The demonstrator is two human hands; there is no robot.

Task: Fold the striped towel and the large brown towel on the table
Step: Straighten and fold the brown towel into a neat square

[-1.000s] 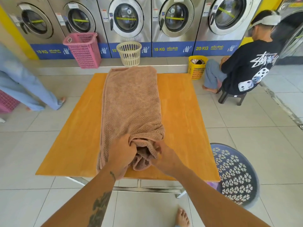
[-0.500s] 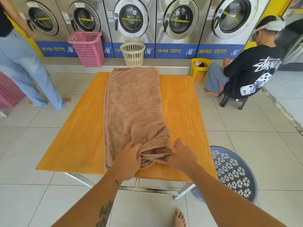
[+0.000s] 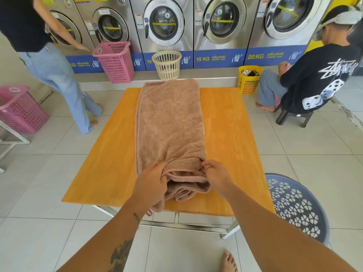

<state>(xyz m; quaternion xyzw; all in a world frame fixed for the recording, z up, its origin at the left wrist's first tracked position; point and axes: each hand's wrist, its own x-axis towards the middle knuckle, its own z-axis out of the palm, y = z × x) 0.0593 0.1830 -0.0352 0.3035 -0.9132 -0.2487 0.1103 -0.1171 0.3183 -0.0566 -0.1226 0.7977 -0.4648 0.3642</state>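
Note:
The large brown towel (image 3: 169,122) lies as a long folded strip down the middle of the orange wooden table (image 3: 231,138), its far end at the table's back edge and its near end bunched up. My left hand (image 3: 151,183) grips the near left part of that bunched end. My right hand (image 3: 216,174) pinches the towel's near right edge. No striped towel is visible.
A blue perforated basket (image 3: 296,207) stands on the floor right of the table. Pink baskets (image 3: 115,61), a cream basket (image 3: 167,64) and a yellow basket (image 3: 248,80) sit by the washing machines. One person stands at left (image 3: 51,71), another sits at right (image 3: 314,79).
My hands have moved apart along the towel's near end, drawing the bunched edge wider. The standing person at left has stepped towards the machines.

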